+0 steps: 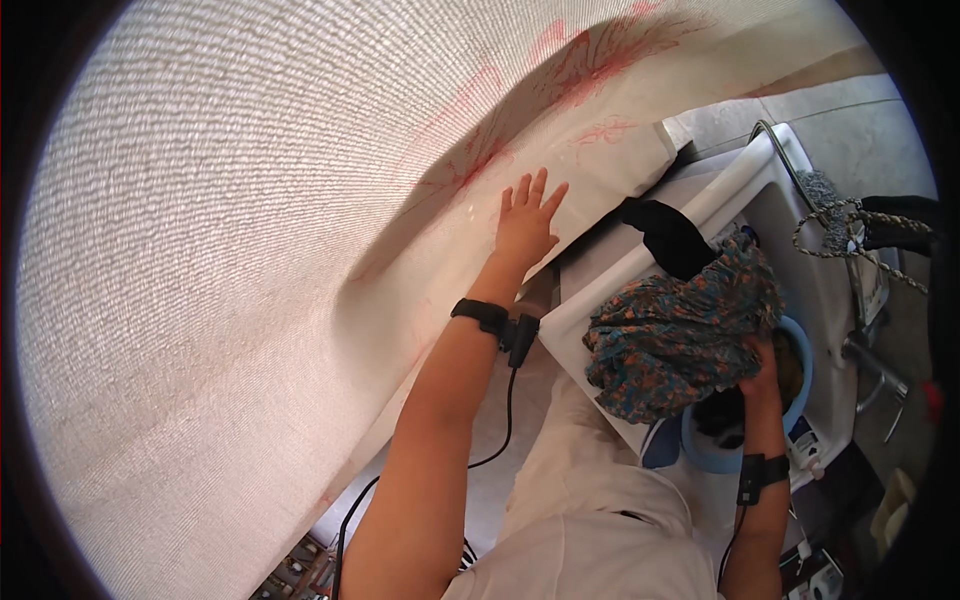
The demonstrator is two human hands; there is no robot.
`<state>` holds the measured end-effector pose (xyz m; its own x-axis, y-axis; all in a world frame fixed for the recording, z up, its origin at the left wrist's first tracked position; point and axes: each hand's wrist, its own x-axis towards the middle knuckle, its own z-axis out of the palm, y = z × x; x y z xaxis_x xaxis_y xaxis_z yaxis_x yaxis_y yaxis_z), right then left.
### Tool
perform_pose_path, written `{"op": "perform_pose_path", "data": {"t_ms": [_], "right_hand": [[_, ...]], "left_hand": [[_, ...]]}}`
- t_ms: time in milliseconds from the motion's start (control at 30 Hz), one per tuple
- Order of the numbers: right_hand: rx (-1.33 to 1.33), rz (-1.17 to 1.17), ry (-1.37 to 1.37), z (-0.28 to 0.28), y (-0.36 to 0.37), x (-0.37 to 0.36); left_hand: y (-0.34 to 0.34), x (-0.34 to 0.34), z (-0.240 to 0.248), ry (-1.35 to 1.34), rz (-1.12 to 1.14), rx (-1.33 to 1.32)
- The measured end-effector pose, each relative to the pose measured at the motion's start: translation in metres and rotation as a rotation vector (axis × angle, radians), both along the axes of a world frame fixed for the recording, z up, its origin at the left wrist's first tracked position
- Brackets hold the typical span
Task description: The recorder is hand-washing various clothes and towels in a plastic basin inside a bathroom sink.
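Observation:
My left hand is stretched out with its fingers spread. It lies against or just before a large whitish curtain with red line patterns, and I cannot tell whether it touches. Closed around a bunched garment with a small blue, orange and dark pattern is my right hand. The garment drapes over the white sink's front side, partly above a light blue basin. Dark and olive cloth shows inside the basin. A black cloth hangs beside the patterned garment, at the sink's left edge.
The white sink stands to the right, with a metal faucet at its far right side. A twisted rope and dark fabric hang near the right rim. Grey tiles lie behind. A cable runs from my left wristband.

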<state>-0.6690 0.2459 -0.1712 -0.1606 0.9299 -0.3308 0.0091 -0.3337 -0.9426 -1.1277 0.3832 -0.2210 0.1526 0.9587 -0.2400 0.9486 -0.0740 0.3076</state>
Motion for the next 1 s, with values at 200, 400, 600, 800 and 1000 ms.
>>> {"op": "perform_pose_path", "data": {"t_ms": [200,400,600,800,1000], "right_hand": [[0.041,0.015,-0.155,-0.018,-0.003,0.014],[0.052,0.022,0.005,-0.001,0.009,-0.002],[-0.338,-0.151,0.031,-0.003,0.014,0.001],[-0.359,-0.214,0.211,-0.006,0.014,0.004],[0.170,0.184,-0.066,-0.009,0.013,0.009]], "left_hand": [[-0.037,-0.030,-0.058,0.459,-0.535,-0.186],[-0.047,-0.062,-0.077,0.819,-0.575,0.253],[-0.037,-0.057,-0.041,0.598,-0.441,0.196],[-0.030,-0.037,0.012,0.147,-0.108,0.467],[-0.016,-0.028,0.022,-0.214,0.113,0.584]]}}
